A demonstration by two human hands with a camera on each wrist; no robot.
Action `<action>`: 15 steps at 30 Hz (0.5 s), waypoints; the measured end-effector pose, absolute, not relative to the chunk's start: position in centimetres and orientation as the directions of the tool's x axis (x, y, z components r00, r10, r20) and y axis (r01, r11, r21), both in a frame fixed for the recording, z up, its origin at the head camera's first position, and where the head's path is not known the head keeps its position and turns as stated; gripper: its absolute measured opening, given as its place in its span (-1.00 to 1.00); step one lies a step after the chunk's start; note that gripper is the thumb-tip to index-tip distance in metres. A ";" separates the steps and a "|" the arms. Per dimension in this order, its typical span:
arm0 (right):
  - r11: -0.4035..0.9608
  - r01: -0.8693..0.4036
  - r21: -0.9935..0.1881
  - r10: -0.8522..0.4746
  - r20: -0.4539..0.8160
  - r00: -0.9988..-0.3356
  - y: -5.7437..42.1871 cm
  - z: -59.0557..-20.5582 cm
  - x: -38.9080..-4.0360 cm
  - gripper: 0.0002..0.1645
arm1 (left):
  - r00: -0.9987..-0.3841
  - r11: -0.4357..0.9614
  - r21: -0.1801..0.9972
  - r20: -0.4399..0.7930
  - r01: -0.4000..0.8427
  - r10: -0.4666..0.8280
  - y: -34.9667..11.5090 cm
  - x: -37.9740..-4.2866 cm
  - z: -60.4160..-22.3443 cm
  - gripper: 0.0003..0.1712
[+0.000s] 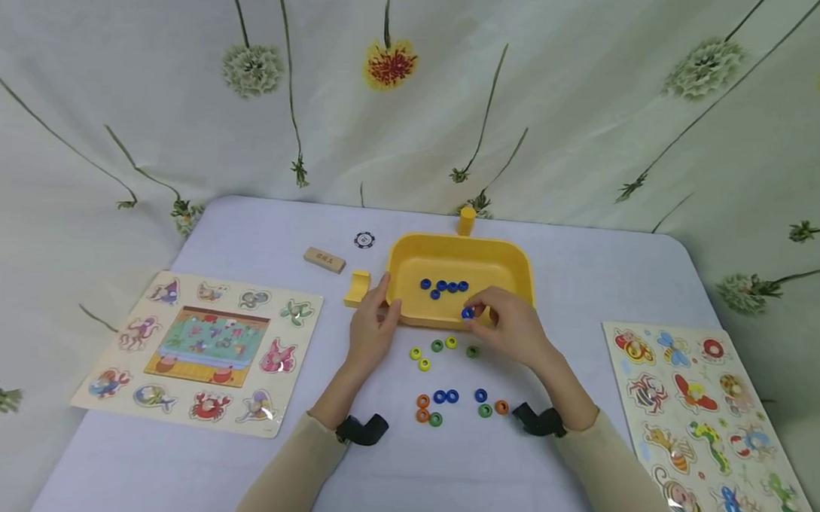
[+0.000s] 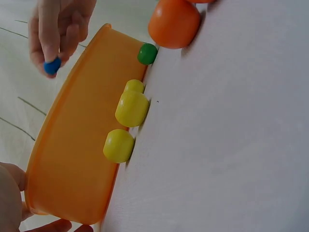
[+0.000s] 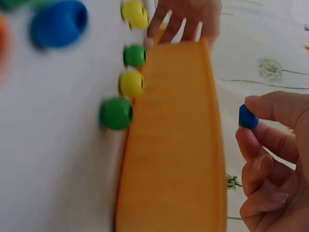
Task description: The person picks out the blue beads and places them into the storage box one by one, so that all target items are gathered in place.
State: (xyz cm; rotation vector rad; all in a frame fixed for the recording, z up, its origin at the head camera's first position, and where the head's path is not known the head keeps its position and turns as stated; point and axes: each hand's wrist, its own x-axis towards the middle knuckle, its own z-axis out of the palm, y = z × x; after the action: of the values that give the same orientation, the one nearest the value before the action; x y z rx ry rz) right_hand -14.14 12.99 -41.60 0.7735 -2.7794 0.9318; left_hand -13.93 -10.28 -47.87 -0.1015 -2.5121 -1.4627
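In the head view a yellow tray [image 1: 458,314] holds several blue beads [image 1: 452,287] on its floor. My right hand [image 1: 512,327] pinches another blue bead [image 1: 467,313] between thumb and fingertip, above the tray's near edge. The right wrist view shows this blue bead [image 3: 247,117] clear of the rim. With fairly straight fingers, my left hand [image 1: 372,326] touches the tray's left end near the front corner. Along the tray's front lie yellow beads [image 1: 424,365] and green beads [image 1: 472,351]. Closer to me are orange beads [image 1: 422,415], more blue beads [image 1: 452,396] and green ones.
A sea-animal puzzle board [image 1: 290,387] lies left, an insect puzzle board [image 1: 706,402] right. Around the tray's far and left sides are a yellow cylinder [image 1: 466,221], a curved yellow block [image 1: 358,287], a wooden block [image 1: 325,260] and a black-and-white chip [image 1: 364,240].
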 end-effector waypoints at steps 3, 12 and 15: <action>0.771 -0.417 -0.482 -0.384 0.172 -0.907 11.9 -41.7 -16.7 -0.77 | -0.972 0.497 0.851 0.227 0.170 -0.056 -10.3 -13.9 -47.9 -0.39; 0.861 -0.315 -0.400 -0.370 -0.066 -0.927 9.0 -43.4 -20.4 -0.78 | -0.966 0.495 0.848 0.252 0.189 -0.064 -10.2 -13.7 -47.8 -0.40; 0.874 -0.320 -0.365 -0.370 -0.074 -0.926 8.4 -43.7 -20.9 -0.78 | -0.964 0.505 0.842 0.258 0.190 -0.067 -10.3 -13.8 -47.7 -0.41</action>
State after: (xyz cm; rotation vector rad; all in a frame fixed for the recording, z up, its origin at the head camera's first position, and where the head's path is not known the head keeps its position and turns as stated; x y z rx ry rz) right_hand -20.92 8.37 -43.71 0.5884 -3.1777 0.5783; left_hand -13.77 -10.32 -47.75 -0.1043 -2.4931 -1.4419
